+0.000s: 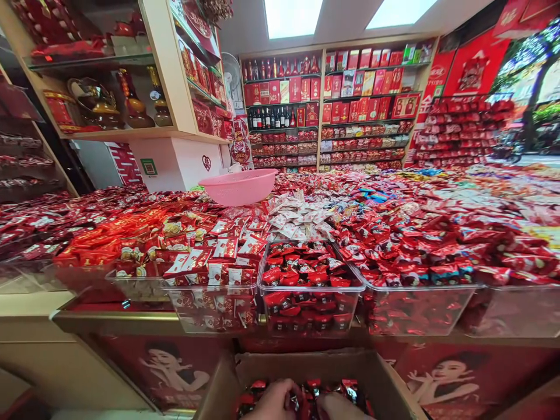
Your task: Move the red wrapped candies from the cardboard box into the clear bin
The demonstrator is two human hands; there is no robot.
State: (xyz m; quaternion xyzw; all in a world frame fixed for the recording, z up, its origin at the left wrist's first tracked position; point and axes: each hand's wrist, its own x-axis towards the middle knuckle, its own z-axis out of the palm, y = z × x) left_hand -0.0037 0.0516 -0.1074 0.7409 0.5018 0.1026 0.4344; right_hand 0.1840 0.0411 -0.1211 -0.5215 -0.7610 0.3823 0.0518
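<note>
At bottom centre, the left hand [273, 402] and right hand [339, 407] are laid among red candies [312, 388] in a cardboard box [306, 364]; finger closure cannot be told.

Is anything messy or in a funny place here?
Only the pink basket: it sits right on top of the loose candies, the one thing there that isn't a sweet. Nothing looks spilled or broken.
</note>
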